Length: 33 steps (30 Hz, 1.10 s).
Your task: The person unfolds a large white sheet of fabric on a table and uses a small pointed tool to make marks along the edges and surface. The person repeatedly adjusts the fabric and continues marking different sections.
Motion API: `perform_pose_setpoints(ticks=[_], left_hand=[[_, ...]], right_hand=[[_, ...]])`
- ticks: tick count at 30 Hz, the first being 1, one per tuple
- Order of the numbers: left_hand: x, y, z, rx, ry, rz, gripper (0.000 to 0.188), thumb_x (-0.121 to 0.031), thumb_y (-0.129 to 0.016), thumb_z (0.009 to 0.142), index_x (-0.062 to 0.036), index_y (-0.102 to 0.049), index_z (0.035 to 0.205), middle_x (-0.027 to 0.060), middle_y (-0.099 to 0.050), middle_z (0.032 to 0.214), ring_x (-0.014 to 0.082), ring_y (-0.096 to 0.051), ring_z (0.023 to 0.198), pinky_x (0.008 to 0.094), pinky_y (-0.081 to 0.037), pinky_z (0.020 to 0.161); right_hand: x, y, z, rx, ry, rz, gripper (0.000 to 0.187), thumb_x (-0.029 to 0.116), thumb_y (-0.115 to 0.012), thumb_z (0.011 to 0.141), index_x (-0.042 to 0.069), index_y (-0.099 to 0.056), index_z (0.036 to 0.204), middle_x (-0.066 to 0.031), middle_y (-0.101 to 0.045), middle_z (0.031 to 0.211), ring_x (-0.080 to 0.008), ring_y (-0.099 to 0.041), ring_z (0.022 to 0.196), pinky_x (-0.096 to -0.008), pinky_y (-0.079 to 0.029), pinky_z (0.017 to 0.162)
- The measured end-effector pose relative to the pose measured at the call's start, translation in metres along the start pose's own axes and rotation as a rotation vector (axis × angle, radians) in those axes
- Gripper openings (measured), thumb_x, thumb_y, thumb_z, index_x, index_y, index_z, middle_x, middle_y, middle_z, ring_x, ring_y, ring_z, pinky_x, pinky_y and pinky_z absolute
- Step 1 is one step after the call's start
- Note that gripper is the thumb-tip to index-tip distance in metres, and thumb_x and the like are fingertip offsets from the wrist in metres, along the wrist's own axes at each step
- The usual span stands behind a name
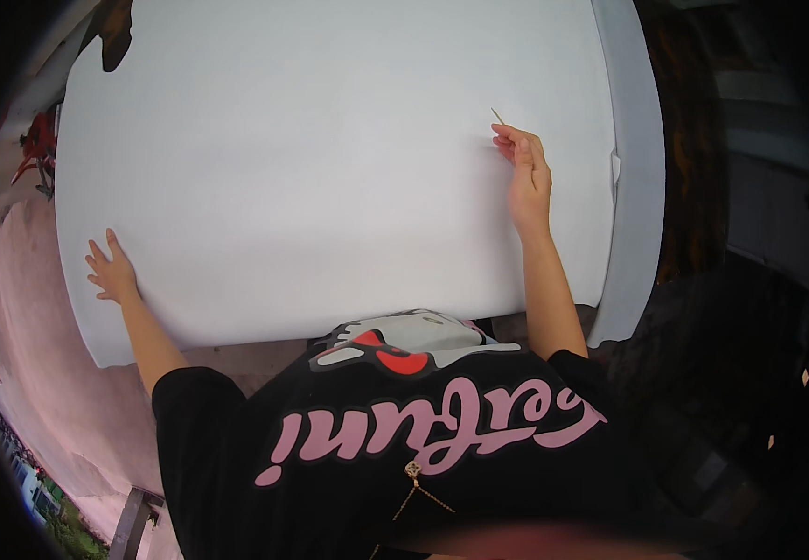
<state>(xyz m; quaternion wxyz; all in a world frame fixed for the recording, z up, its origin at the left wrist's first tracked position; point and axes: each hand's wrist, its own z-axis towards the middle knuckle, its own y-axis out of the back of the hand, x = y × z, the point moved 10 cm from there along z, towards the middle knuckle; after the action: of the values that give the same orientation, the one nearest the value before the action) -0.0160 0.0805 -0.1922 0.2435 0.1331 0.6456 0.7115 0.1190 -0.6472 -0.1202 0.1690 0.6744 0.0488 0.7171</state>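
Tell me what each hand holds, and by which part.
The right hand pinches a thin stick behind its exposed tip; the left hand holds nothing.

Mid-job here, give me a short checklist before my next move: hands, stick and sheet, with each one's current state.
1. Left hand on the white sheet, near its left edge, fingers spread: ok.
2. Right hand holding the thin stick, its tip pointing away from the body: ok.
3. Stick tip touching the sheet: cannot tell from this single overhead view.
4. Sheet's right edge clean: not ok, a small white flap shows there, beside the pale strip.
5. Dark brown patch at the far left off the sheet: cannot tell; it overlaps the sheet's outline in view.
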Motion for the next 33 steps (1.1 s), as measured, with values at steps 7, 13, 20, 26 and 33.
perform_pose_setpoints(ticks=[7,13,20,26,33], left_hand=[[-0.004,0.006,-0.004,-0.013,-0.022,-0.010,0.083,-0.078,-0.032,0.085,-0.0266,-0.029,0.151,0.0081,-0.022,0.158,0.0396,-0.015,0.145,0.0660,-0.008,0.112],[-0.005,0.006,-0.005,0.003,0.000,-0.013,0.084,-0.078,-0.032,0.085,-0.0266,-0.028,0.151,0.0080,-0.022,0.158,0.0396,-0.015,0.145,0.0659,-0.007,0.112],[-0.005,0.004,-0.006,0.009,-0.004,-0.019,0.083,-0.077,-0.033,0.086,-0.0262,-0.028,0.151,0.0084,-0.022,0.158,0.0398,-0.015,0.145,0.0661,-0.007,0.112],[-0.007,0.008,-0.008,0.003,-0.002,-0.013,0.082,-0.077,-0.033,0.086,-0.0262,-0.029,0.151,0.0089,-0.022,0.158,0.0400,-0.015,0.145,0.0663,-0.008,0.112],[-0.007,0.007,-0.009,0.002,-0.001,-0.017,0.081,-0.076,-0.033,0.087,-0.0261,-0.030,0.151,0.0088,-0.022,0.158,0.0402,-0.015,0.145,0.0661,-0.008,0.112]], right_hand=[[-0.012,-0.013,-0.013,-0.004,-0.135,-0.133,0.026,0.024,-0.050,0.101,0.004,-0.067,0.108,-0.0057,-0.067,0.093,-0.0162,-0.063,0.091,-0.0299,-0.048,0.083],[-0.007,-0.016,-0.013,-0.004,-0.025,-0.226,0.028,0.023,-0.049,0.101,0.004,-0.068,0.105,-0.0085,-0.069,0.092,-0.0169,-0.065,0.087,-0.0280,-0.049,0.078],[-0.011,0.017,-0.002,-0.081,-0.098,-0.273,0.028,0.024,-0.049,0.100,0.004,-0.068,0.106,-0.0081,-0.069,0.091,-0.0165,-0.065,0.087,-0.0281,-0.049,0.078],[-0.004,-0.027,-0.017,0.048,-0.051,-0.233,0.027,0.022,-0.050,0.100,0.002,-0.068,0.105,-0.0097,-0.069,0.092,-0.0174,-0.066,0.088,-0.0281,-0.050,0.079],[-0.012,0.028,0.003,-0.102,-0.135,-0.259,0.030,0.023,-0.049,0.101,0.000,-0.068,0.107,-0.0073,-0.069,0.093,-0.0147,-0.063,0.093,-0.0278,-0.046,0.087]])
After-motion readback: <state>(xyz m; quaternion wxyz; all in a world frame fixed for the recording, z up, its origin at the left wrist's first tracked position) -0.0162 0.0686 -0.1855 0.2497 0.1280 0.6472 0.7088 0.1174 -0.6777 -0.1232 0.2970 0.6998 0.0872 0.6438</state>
